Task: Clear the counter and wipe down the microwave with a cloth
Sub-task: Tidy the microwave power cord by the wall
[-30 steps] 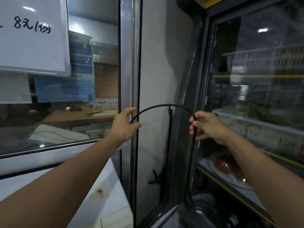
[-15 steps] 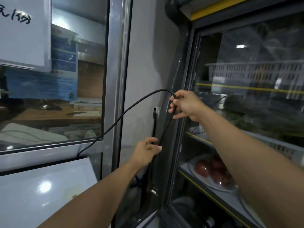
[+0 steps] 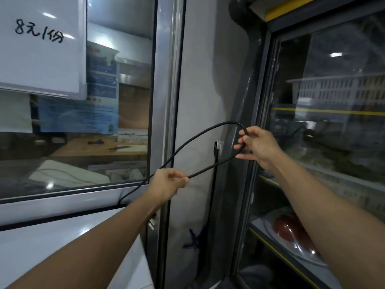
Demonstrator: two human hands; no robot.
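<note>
Since the earlier head-view frame, the left hand (image 3: 166, 184) has risen and slid along the black cable (image 3: 200, 138), now pinching it lower left of the loop, while the right hand (image 3: 257, 146) is staying near the fridge door frame (image 3: 253, 101). Both hands are keeping a narrow grip on the cable: the left is pinching a straight run between thumb and fingers, the right is holding the top of the loop where the cable is bending back. From the left hand the cable is trailing down toward the window sill (image 3: 62, 203). Behind the glass door, a plate of red food (image 3: 291, 232) is sitting on a shelf. A whiteboard (image 3: 41, 44) is hanging upper left.
</note>
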